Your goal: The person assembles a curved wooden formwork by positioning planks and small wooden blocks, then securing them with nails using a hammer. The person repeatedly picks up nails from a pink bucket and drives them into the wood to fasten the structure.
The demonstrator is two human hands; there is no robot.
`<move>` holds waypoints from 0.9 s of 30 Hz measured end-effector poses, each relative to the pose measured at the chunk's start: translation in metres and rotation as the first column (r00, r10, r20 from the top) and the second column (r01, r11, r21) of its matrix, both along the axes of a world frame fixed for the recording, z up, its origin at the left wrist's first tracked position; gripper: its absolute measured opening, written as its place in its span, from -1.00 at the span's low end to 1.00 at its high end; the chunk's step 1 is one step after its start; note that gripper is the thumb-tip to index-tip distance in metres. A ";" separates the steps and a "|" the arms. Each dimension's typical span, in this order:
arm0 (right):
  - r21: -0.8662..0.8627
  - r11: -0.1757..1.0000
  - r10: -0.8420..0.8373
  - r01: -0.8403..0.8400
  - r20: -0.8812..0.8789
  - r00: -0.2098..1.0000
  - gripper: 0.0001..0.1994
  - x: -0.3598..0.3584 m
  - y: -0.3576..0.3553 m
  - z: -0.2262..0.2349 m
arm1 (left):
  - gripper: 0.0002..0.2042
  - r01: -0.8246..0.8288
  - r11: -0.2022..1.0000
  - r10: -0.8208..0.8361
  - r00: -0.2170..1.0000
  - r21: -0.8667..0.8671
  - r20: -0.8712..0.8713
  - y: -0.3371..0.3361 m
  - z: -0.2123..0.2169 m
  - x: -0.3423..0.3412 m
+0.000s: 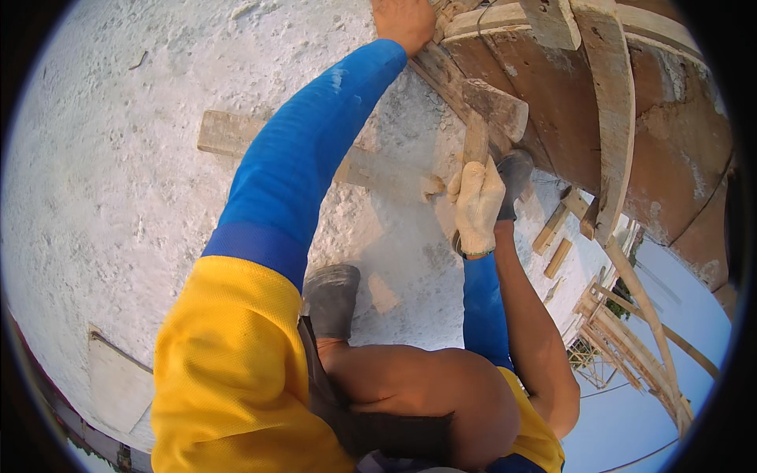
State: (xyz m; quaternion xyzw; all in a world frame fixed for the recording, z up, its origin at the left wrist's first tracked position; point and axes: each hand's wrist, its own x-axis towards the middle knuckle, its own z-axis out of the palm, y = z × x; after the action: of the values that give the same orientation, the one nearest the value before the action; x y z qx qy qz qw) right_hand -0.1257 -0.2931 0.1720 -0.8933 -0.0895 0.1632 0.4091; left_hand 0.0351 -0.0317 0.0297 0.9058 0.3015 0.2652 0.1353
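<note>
My right hand (476, 206), in a pale work glove, grips the wooden handle of a hammer (495, 109). The hammer's heavy head is raised against the brown formwork panel (552, 94). My left hand (404, 22) is bare and reaches up at the end of a blue sleeve. It lies against the timber strip (441, 71) along the panel's lower edge. Its fingers run out of the picture at the top, so its grip is hidden.
A rough white concrete slab (118, 197) lies below, with a wooden plank (229, 132) flat on it. My grey boots (331, 298) stand on the slab. A curved batten (615, 118) crosses the panel. Short wood offcuts (552, 230) lie nearby, and timber scaffolding (631, 339) stands beyond the edge.
</note>
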 end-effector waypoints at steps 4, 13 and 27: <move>0.000 0.996 0.089 -0.091 0.201 0.975 -0.83 -0.010 0.012 0.047 | -0.34 0.079 0.960 -0.047 0.991 -0.270 0.123 -0.001 -0.002 0.000; -0.546 0.837 0.163 -0.038 0.183 0.970 -0.79 0.031 0.049 0.012 | -0.30 -0.058 0.987 0.108 0.927 -0.149 0.359 -0.001 0.001 0.003; -0.532 0.844 0.221 -0.068 0.230 0.948 -0.59 0.040 0.043 0.013 | -0.27 0.067 0.969 -0.023 0.983 -0.239 0.184 0.003 0.017 -0.006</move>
State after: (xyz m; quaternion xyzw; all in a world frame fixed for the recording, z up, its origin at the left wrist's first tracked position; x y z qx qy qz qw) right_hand -0.0859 -0.2501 0.1847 -0.9746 -0.1676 0.0827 0.1231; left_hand 0.0288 -0.0286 0.0469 0.8611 0.2977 0.3037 0.2786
